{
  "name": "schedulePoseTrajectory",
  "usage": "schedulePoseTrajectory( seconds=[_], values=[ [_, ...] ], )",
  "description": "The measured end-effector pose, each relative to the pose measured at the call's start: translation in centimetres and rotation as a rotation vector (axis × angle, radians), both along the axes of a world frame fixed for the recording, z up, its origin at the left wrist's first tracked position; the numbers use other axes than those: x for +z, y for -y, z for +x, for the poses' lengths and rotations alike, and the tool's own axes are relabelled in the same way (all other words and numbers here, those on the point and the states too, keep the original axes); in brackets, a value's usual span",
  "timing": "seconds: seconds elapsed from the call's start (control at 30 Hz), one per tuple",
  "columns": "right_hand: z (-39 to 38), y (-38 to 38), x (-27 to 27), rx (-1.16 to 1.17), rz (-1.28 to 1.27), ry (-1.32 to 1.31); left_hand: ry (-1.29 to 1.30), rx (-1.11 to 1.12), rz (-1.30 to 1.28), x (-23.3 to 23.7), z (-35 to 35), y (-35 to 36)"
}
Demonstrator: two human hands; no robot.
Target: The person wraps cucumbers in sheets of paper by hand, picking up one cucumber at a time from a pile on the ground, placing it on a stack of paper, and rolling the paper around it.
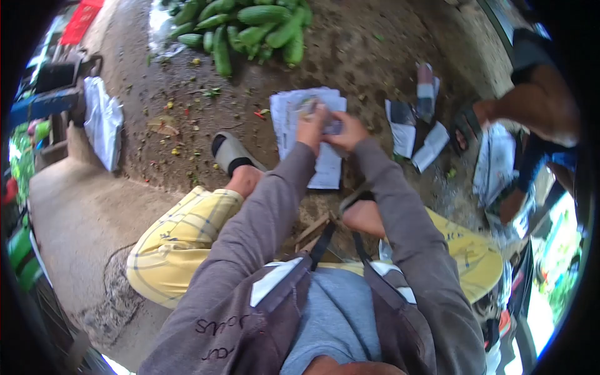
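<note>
My left hand (310, 128) and my right hand (347, 132) are close together over a stack of printed paper sheets (326, 172) on the ground. Both have their fingers bent around a small, clear, plastic-like item (333, 127), which is blurred and partly covered by the fingers. The top of the stack shows behind my hands, and its lower part lies between my forearms. Beyond the papers is a heap of green cucumber-like vegetables (253, 28).
Paper-wrapped bundles (403, 129) lie right of the stack. At the right edge are another person's sandalled foot (465, 129) and hand (511, 203). A white plastic bag (103, 122) hangs at left. My sandalled feet flank the papers.
</note>
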State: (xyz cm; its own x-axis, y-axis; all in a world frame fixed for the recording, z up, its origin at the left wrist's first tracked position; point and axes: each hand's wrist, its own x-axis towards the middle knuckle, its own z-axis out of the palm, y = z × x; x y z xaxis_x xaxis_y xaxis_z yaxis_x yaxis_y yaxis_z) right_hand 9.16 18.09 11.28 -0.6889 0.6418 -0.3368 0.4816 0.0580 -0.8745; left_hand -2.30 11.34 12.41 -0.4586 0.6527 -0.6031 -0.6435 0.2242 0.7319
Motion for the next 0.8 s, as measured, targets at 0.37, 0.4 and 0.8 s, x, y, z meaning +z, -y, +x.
schedulePoseTrajectory(
  seconds=[0.37, 0.4, 0.8],
  values=[
    [24.3, -10.1, -9.0, -0.846, 0.364, 0.744, -1.188, -0.849, -0.667, -1.0, -2.6, 5.3],
    [22.8, -10.3, -7.8, -0.819, 0.392, 0.891, -1.241, -0.959, -0.721, -0.8, -2.4, 6.3],
    [-16.6, -17.0, 3.4, -0.076, 1.014, -0.059, -1.566, -1.169, -0.720, -5.8, -1.4, 9.0]
  ],
)
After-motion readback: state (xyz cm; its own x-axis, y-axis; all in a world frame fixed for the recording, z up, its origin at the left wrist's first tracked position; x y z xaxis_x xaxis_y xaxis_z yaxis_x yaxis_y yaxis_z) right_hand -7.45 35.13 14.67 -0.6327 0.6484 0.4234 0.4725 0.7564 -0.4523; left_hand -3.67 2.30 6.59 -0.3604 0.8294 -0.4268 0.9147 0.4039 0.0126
